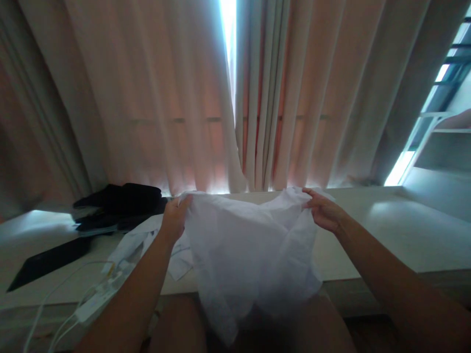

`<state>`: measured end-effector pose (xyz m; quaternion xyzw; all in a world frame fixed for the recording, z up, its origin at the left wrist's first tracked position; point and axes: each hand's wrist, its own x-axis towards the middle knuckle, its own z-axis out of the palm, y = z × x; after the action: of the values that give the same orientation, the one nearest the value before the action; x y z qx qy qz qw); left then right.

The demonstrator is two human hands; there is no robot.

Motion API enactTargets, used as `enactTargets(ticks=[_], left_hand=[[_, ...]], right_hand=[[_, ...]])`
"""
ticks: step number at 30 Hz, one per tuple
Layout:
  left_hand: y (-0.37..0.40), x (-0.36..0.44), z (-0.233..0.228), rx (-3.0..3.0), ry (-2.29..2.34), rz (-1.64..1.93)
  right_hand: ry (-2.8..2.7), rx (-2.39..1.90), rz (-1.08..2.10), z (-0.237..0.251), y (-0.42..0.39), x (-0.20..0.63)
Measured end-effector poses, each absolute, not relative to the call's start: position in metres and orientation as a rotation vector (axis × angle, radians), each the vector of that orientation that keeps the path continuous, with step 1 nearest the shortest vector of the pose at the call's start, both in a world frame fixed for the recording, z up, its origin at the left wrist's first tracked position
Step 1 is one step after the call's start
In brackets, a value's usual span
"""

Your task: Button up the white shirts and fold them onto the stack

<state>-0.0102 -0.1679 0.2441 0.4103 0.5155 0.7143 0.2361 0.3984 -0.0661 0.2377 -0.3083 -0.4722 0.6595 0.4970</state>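
Observation:
A white garment (243, 250) hangs spread between my two hands in front of a pale ledge (386, 235). My left hand (173, 218) grips its upper left edge. Its upper right edge is pinched in my right hand (324, 211). The cloth droops down over the ledge's front edge toward my lap, and its lower part is blurred. More white cloth (140, 245) lies crumpled on the ledge behind my left forearm.
Dark clothes (117, 203) are piled at the left of the ledge, with a flat black item (51, 260) beside them. A white power strip (97, 299) with cables lies at the front left. Closed curtains (184, 98) hang behind; a shelf (449, 147) stands at right.

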Motion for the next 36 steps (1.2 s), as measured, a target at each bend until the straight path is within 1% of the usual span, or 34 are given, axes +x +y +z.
enactTargets(ticks=[2, 5, 10, 13, 18, 20, 25, 28, 31, 34, 36], left_hand=[[-0.177, -0.01, 0.24, 1.231, 1.407, 1.911], [-0.191, -0.012, 0.231, 1.295, 1.439, 1.832], [-0.205, -0.026, 0.211, 1.267, 1.475, 1.802], [-0.211, -0.034, 0.202, 1.304, 1.508, 1.723], [-0.224, -0.038, 0.198, 1.263, 1.535, 1.678], [-0.229, -0.037, 0.199, 1.217, 1.533, 1.666], [-0.242, -0.039, 0.198, 1.229, 1.675, 1.562], [-0.242, -0.045, 0.191, 1.314, 1.828, 1.63], [-0.231, -0.05, 0.181, 1.35, 1.878, 1.711], [-0.213, -0.049, 0.181, 1.337, 1.893, 1.824], [-0.202, -0.045, 0.189, 1.294, 1.887, 1.914]], right_hand=[[-1.104, -0.759, 1.723, 0.222, -0.074, 0.398], [-1.131, -0.86, 1.795, 0.193, -0.086, 0.394], [-1.202, -1.08, 1.679, 0.15, -0.101, 0.385], [-1.184, -1.069, 1.694, 0.14, -0.106, 0.381], [-1.204, -1.011, 1.973, 0.138, -0.12, 0.368], [-1.274, -0.994, 1.899, 0.133, -0.124, 0.362], [-1.329, -1.079, 1.512, 0.131, -0.12, 0.358], [-1.243, -1.017, 1.406, 0.145, -0.112, 0.367], [-1.189, -0.93, 1.381, 0.166, -0.099, 0.378], [-1.317, -0.949, 1.305, 0.183, -0.084, 0.384], [-1.474, -1.0, 1.203, 0.194, -0.077, 0.384]])
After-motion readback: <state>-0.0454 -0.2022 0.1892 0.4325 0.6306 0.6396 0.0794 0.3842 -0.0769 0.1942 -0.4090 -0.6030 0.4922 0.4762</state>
